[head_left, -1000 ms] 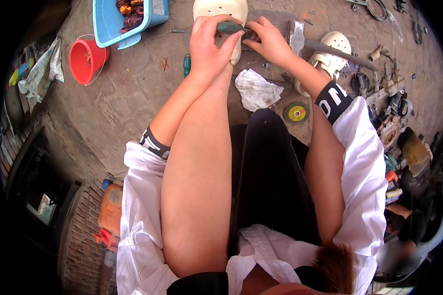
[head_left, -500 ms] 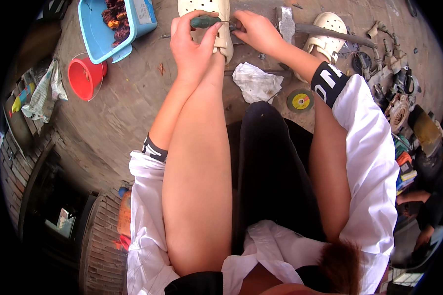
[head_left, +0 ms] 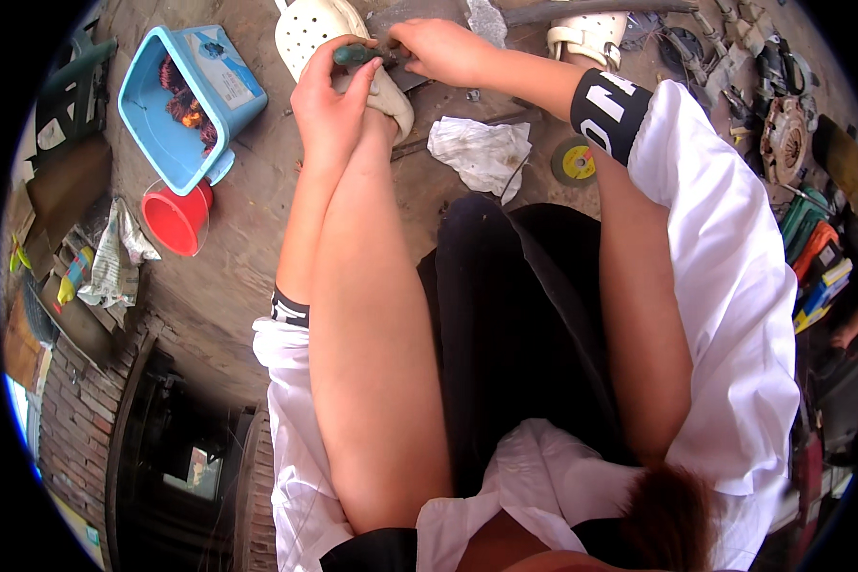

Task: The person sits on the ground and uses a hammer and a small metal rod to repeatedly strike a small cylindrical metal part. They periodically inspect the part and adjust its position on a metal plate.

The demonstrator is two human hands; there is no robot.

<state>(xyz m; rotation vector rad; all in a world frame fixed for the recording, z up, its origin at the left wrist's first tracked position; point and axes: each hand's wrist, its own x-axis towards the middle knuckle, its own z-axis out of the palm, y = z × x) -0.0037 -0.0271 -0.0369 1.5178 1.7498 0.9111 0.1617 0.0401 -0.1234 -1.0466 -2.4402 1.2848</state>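
Note:
A screwdriver with a dark green handle [head_left: 355,54] lies across the fingers of my left hand [head_left: 326,107], which is closed around it above my left shoe. Its tip end points right, toward my right hand [head_left: 443,53]. The thumb and fingers of that hand are pinched together on a small dark part, too hidden to name. Both hands are close together, just beside the white clog [head_left: 316,33] on my left foot. Right of my right hand lies a hammer [head_left: 487,23], its long dark handle stretching right past my other clog [head_left: 589,36].
A crumpled white cloth [head_left: 479,157] and a grinding disc [head_left: 573,160] lie between my legs. At left stand a blue bin [head_left: 241,107] with dark copper-toned coils inside and a red bucket [head_left: 174,221]. Metal parts, including a round clutch-like disc [head_left: 786,139], clutter the right side.
The whole view has swung, so the bin and bucket appear lower and the hammer higher. My hands stay together at the screwdriver, whose shaft shows less now.

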